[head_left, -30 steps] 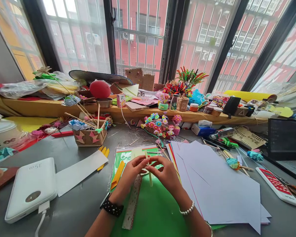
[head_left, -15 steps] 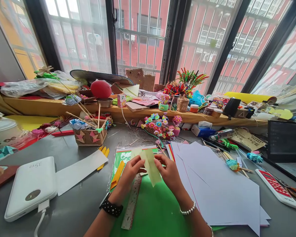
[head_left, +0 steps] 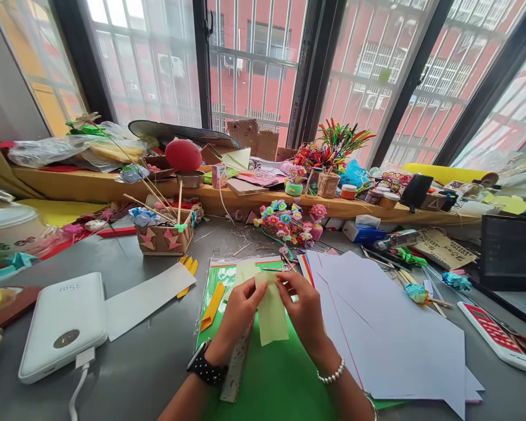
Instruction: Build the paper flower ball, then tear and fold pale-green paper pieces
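Observation:
Between my two hands hangs a pale yellow-green paper strip (head_left: pixel 272 318), its broad face turned toward me. My left hand (head_left: pixel 241 307) pinches its upper left edge, while the fingers of my right hand (head_left: pixel 301 298) close on its upper right corner. Another pale paper piece (head_left: pixel 246 270) lies just behind on the green plastic sheet (head_left: pixel 280 380). Under my left wrist runs a ruler (head_left: pixel 235 374). A folded orange-yellow paper piece (head_left: pixel 212 305) rests left of that hand. Scissors (head_left: pixel 277 269) are partly visible beyond the strip.
Right of my hands lies a stack of white paper (head_left: pixel 389 327), with a red-and-white calculator (head_left: pixel 499 339) beyond. On the left are a white power bank (head_left: pixel 65 327), a white paper strip (head_left: pixel 151 301) and a cardboard box of sticks (head_left: pixel 166 241). Crocheted flowers (head_left: pixel 284 221) stand behind.
The pale strip has turned from a slanted, twisted angle to hang flatter and straighter. Both hands still hold its top. The whole view has shifted slightly.

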`<state>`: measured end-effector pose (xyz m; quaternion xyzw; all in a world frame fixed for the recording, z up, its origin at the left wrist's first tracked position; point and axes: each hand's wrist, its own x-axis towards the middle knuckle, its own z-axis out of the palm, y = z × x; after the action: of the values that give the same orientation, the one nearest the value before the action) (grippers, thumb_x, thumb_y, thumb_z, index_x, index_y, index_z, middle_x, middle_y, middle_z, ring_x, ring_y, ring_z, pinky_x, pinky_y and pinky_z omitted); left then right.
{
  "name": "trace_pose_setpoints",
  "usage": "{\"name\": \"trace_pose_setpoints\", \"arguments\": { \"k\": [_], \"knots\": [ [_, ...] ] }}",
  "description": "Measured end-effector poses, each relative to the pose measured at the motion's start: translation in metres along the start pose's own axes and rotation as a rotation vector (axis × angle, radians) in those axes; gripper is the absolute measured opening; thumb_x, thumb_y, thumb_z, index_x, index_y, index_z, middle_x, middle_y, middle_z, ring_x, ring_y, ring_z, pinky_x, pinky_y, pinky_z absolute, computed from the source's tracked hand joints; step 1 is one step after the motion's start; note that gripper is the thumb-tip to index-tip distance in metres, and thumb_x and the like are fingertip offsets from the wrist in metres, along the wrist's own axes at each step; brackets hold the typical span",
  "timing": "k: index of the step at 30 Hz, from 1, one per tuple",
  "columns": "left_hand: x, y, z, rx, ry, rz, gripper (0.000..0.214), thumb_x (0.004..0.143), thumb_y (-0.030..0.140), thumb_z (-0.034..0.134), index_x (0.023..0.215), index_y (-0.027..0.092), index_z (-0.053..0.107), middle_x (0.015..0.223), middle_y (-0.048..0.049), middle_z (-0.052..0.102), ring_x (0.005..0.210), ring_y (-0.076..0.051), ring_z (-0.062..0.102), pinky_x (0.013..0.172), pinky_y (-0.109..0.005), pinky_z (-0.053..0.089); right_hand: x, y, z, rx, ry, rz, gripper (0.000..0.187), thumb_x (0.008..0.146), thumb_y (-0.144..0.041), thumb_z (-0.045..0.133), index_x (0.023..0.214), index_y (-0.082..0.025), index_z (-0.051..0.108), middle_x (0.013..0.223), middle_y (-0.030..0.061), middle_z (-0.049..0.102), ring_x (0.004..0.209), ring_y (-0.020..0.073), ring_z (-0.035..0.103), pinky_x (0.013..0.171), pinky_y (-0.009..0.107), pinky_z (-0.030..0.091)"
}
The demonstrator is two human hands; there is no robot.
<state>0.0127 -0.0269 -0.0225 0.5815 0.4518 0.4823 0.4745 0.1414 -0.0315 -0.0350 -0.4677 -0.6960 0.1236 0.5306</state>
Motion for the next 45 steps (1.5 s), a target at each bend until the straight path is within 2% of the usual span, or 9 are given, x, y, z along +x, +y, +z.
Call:
{"name": "trace_pose_setpoints", "arguments": {
  "k": [3, 7, 16, 24, 27, 33, 40, 45],
  "knots": [
    [0.001, -0.003, -0.001, 0.051, 0.035, 0.001, 0.035, 0.072, 0.043, 0.047, 0.069, 0.011, 0.060, 0.059, 0.0004, 0.054, 0.057, -0.013, 0.047, 0.051, -0.022, 0.037, -0.001, 0.000, 0.000, -0.028, -0.045, -0.118, 0.023, 0.081, -0.015, 0.044, 0.095, -0.021, 0.061, 0.086, 0.0050, 0.062, 0.077, 0.0157, 0.058, 0.067, 0.027, 0.049],
    [0.004, -0.008, -0.004, 0.038, 0.039, -0.004, 0.037, 0.074, 0.046, 0.044, 0.068, 0.012, 0.057, 0.059, 0.0010, 0.050, 0.057, -0.013, 0.044, 0.051, -0.022, 0.036, -0.001, 0.002, -0.001, -0.029, -0.049, -0.196, 0.027, 0.081, -0.014, 0.043, 0.101, -0.023, 0.061, 0.088, 0.0057, 0.062, 0.080, 0.0157, 0.059, 0.069, 0.027, 0.050],
    [0.004, -0.007, -0.005, 0.007, 0.071, -0.010, 0.037, 0.071, 0.048, 0.048, 0.064, 0.013, 0.058, 0.056, 0.0014, 0.050, 0.054, -0.012, 0.043, 0.049, -0.021, 0.035, 0.000, 0.003, -0.001, -0.043, -0.140, -0.155, 0.037, 0.079, -0.011, 0.043, 0.110, -0.028, 0.055, 0.097, 0.0058, 0.060, 0.089, 0.0178, 0.056, 0.075, 0.031, 0.048],
    [0.004, -0.002, -0.005, -0.078, 0.030, -0.018, 0.028, 0.067, 0.039, 0.056, 0.076, 0.013, 0.063, 0.067, -0.0013, 0.060, 0.067, -0.017, 0.053, 0.062, -0.024, 0.041, -0.001, 0.004, -0.001, -0.022, -0.120, -0.143, 0.039, 0.076, -0.009, 0.045, 0.109, -0.026, 0.056, 0.101, 0.0060, 0.060, 0.092, 0.0183, 0.055, 0.080, 0.033, 0.047],
    [0.004, -0.002, -0.006, -0.095, 0.022, -0.049, 0.028, 0.066, 0.037, 0.059, 0.080, 0.013, 0.065, 0.069, -0.0022, 0.062, 0.068, -0.017, 0.053, 0.059, -0.023, 0.041, 0.001, 0.001, -0.002, 0.038, -0.115, -0.100, 0.035, 0.076, -0.011, 0.047, 0.105, -0.026, 0.059, 0.099, 0.0049, 0.060, 0.091, 0.0174, 0.055, 0.078, 0.031, 0.047],
    [0.006, -0.002, -0.007, -0.087, -0.017, -0.098, 0.030, 0.061, 0.037, 0.062, 0.078, 0.013, 0.068, 0.068, -0.0030, 0.064, 0.064, -0.016, 0.053, 0.054, -0.022, 0.040, 0.006, -0.006, -0.006, 0.206, -0.099, 0.059, 0.018, 0.077, -0.024, 0.052, 0.087, -0.023, 0.067, 0.087, 0.0055, 0.063, 0.081, 0.0174, 0.058, 0.062, 0.027, 0.051],
    [0.006, -0.004, -0.006, -0.080, -0.035, -0.094, 0.028, 0.064, 0.038, 0.059, 0.076, 0.014, 0.068, 0.065, -0.0018, 0.063, 0.064, -0.016, 0.053, 0.057, -0.023, 0.040, 0.008, 0.000, -0.007, 0.374, -0.115, 0.221, 0.016, 0.072, -0.031, 0.057, 0.079, -0.021, 0.067, 0.083, 0.0052, 0.064, 0.078, 0.0178, 0.059, 0.060, 0.027, 0.051],
    [0.006, -0.004, -0.005, -0.114, -0.072, -0.125, 0.033, 0.066, 0.041, 0.056, 0.081, 0.014, 0.067, 0.065, -0.0021, 0.062, 0.063, -0.016, 0.053, 0.055, -0.023, 0.039, 0.009, 0.006, -0.006, 0.473, -0.172, 0.367, 0.022, 0.067, -0.033, 0.062, 0.083, -0.017, 0.064, 0.085, 0.0056, 0.065, 0.076, 0.0183, 0.060, 0.067, 0.030, 0.050]
  ]
}}
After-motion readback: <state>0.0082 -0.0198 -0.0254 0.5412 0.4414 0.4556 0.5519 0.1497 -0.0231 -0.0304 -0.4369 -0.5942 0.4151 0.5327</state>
